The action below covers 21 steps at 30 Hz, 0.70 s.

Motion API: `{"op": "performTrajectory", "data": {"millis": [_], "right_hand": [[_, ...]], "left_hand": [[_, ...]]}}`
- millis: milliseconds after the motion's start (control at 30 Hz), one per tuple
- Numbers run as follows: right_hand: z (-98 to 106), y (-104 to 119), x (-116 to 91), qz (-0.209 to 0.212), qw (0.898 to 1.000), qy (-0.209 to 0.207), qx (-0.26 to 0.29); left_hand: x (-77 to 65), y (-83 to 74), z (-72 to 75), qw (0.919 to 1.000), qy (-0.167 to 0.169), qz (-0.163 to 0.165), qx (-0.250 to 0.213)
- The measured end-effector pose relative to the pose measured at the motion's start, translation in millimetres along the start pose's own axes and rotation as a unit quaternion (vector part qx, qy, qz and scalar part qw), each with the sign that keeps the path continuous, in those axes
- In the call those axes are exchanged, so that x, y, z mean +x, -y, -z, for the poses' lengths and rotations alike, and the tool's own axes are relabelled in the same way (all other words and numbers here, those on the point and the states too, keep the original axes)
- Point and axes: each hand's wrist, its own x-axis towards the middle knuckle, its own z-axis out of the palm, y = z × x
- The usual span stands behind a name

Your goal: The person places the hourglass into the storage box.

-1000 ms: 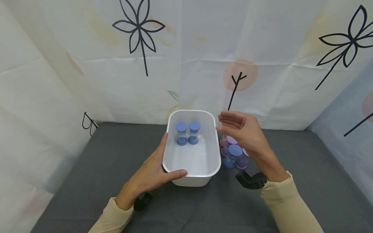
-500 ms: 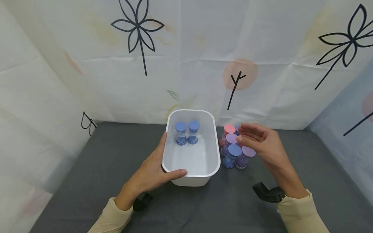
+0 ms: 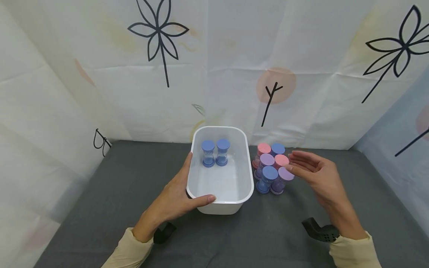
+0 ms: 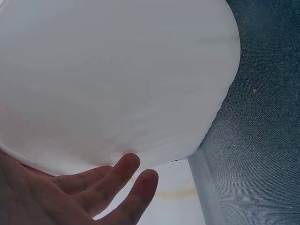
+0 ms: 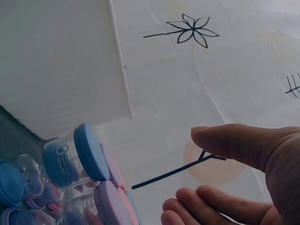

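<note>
My left hand (image 3: 181, 191) grips the white plastic bin (image 3: 221, 207), its thumb over the front rim and its fingers along the left side. In the left wrist view the fingers (image 4: 124, 171) lie against the bin's outer wall. Two blue sand timers (image 3: 208, 153) stand upright inside, side by side near the back left. My right hand (image 3: 320, 178) holds nothing, thumb and fingers apart, just right of a cluster of sand timers. Capped in blue (image 3: 269, 173), purple (image 3: 286, 174) and pink (image 3: 281, 160), these stand close together beside the bin; the front ones partly hide those behind.
Dark grey cloth (image 3: 144, 175) covers the table. A pale curtain (image 3: 228, 44) with flower drawings hangs right behind the bin and continues down both sides. The cluster of timers stands close to the bin's right wall.
My right hand has moved from beside the bin's right rim to the right and toward me, uncovering the timers behind it. The left hand and the bin have stayed in place.
</note>
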Motion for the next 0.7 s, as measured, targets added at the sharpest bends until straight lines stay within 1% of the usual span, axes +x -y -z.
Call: {"op": "performTrajectory", "data": {"millis": [133, 300, 400, 533, 700], "right_hand": [[6, -5, 0, -0.004, 1.0, -0.006, -0.001], [14, -11, 1, -0.008, 1.0, -0.001, -0.027], [18, -13, 1, -0.016, 0.999, 0.008, -0.044], [22, -17, 3, -0.025, 0.999, 0.025, -0.037], [29, -28, 6, -0.004, 0.998, 0.054, -0.022]], "left_hand": [[-0.4, 0.4, 0.1, 1.0, 0.002, -0.001, 0.01], [-0.1, 0.4, 0.5, 0.9999, 0.005, -0.003, 0.013], [0.1, 0.1, 0.4, 0.9999, 0.005, -0.002, 0.014], [0.6, 0.7, 0.8, 1.0, 0.004, -0.005, 0.002], [0.5, 0.1, 1.1, 0.9999, 0.005, -0.006, -0.008]]}}
